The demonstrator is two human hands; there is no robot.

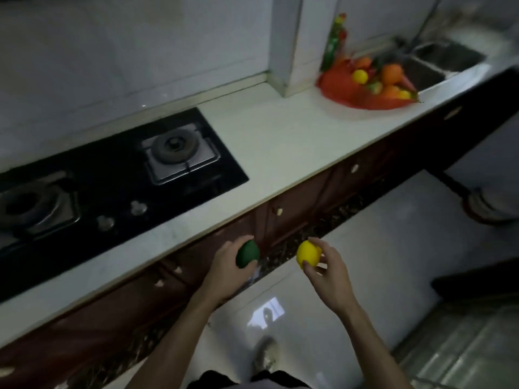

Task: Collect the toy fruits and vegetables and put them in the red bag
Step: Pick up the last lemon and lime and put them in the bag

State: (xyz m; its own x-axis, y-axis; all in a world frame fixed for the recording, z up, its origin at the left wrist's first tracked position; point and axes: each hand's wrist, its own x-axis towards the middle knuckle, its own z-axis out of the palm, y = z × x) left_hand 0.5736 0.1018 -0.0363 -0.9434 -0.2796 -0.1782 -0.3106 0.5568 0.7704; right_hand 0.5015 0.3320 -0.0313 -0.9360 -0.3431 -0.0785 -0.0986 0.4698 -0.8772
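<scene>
Between hands & red bag (351, 91): bare counter (280, 141), stove (120, 175) left.

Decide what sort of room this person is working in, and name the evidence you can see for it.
Most likely a home kitchen. A two-burner gas hob is set into a pale countertop, a steel sink with a tap sits at the far end, and brown cabinet doors run below.

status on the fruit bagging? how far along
Mostly done, it looks: the red bag on the counter by the sink already holds several orange, yellow and red toys. In hand: a green toy in the left hand, a yellow one in the right hand. Left: carry both to the bag. No loose toys visible elsewhere.
</scene>
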